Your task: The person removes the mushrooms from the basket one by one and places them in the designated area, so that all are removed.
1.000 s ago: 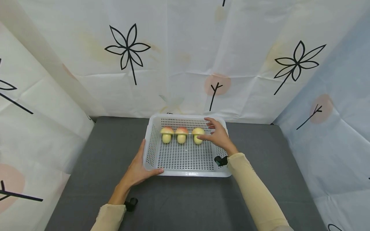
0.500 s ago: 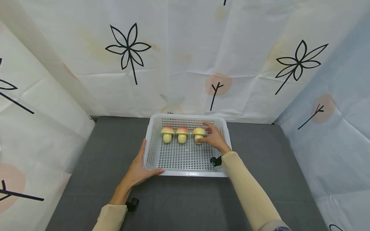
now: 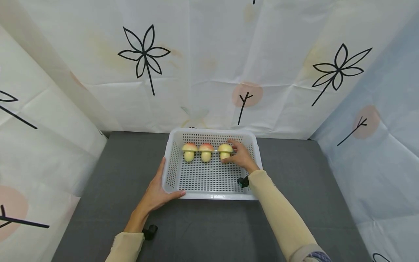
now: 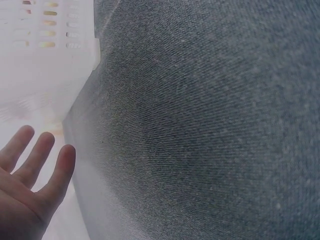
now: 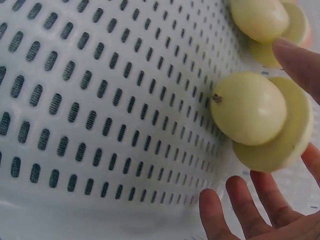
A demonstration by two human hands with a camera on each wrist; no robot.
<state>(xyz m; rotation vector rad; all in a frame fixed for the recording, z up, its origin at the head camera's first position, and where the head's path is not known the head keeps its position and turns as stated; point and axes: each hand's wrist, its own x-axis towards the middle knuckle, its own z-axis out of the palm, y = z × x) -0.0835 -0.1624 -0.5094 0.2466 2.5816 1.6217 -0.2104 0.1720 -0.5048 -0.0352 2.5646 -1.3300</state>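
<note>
A white perforated plastic basket [image 3: 216, 197] stands on the grey table. Three toy mushrooms lie in a row near its far side: a red-topped one at the left [image 3: 188, 153], a red-topped one in the middle [image 3: 206, 152] and a yellow-capped mushroom [image 3: 224, 148] at the right. My right hand [image 3: 243, 155] reaches around the yellow-capped mushroom, thumb on its left side and spread fingers on its right. The right wrist view shows a gap between thumb and mushroom [image 5: 252, 110], with fingertips at the cap. My left hand [image 3: 156, 193] rests against the basket's near-left corner, fingers straight, thumb along the rim.
Grey cloth covers the table [image 3: 209, 229]. White patterned fabric [image 3: 203, 65] hangs behind it and along both sides. The basket's raised walls surround the mushrooms, and the far wall stands close to the back fabric.
My right hand has moved left and slightly down, bringing thumb and fingers closer around the yellow-capped mushroom. The left hand, basket and mushrooms stay in place.
</note>
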